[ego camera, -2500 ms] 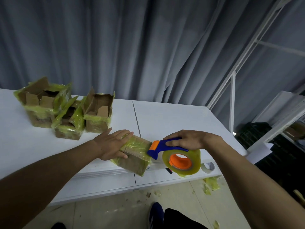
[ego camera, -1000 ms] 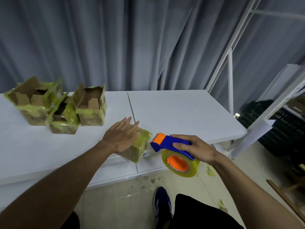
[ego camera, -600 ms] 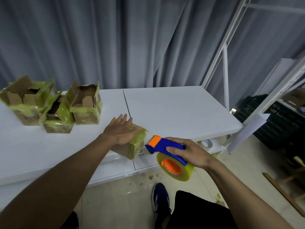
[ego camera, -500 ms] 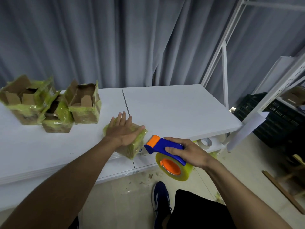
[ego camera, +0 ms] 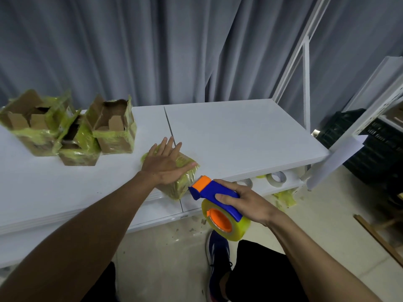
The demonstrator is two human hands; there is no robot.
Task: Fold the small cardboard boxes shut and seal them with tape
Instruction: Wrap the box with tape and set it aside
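Cardboard boxes, four, on white table [ego camera: 239,136].
- One closed box [ego camera: 184,184], tape-wrapped, at the near edge; left hand [ego camera: 165,165] flat on top, fingers straight and spread.
- Three open boxes [ego camera: 113,136], clustered at its ten o'clock; inside, seemingly only loose flaps.

Tape dispenser [ego camera: 214,192], one, at the closed box's four o'clock, just beside it; right hand [ego camera: 246,201] curled round the handle.

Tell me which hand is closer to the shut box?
Left. The left hand lies flat on the shut box; the right hand grips the tape gun just off its near right corner.
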